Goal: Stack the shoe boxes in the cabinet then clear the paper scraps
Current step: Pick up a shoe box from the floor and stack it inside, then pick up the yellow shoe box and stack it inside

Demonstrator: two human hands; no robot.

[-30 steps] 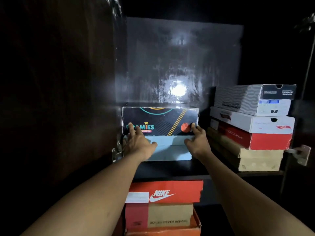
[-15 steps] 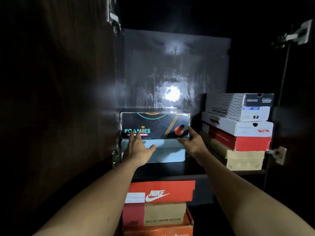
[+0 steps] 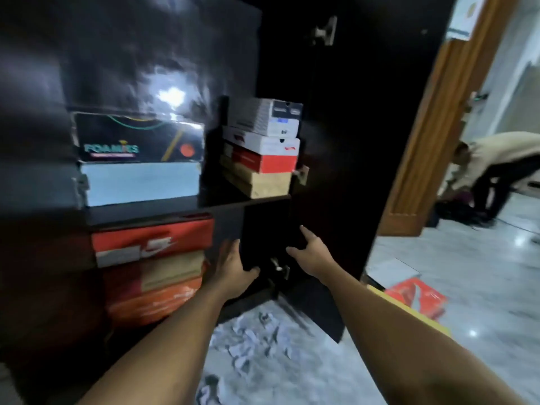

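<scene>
Head view: your two hands hover before the cabinet [image 3: 117, 68], fingers spread, holding nothing.
Your left hand [image 3: 233, 267] and right hand [image 3: 311, 254] hang just below the shelf's [image 3: 163, 213] front edge. The Foamies box [image 3: 137, 138] sits on a pale blue box [image 3: 140, 182] at the shelf's left end. Paper scraps [image 3: 251, 334] litter the floor [image 3: 467, 273] beneath your arms.

Black Foamies box [image 3: 139, 141] on pale blue box [image 3: 140, 184]; red Nike box [image 3: 153, 244]; white paper scraps [image 3: 251, 337].
</scene>
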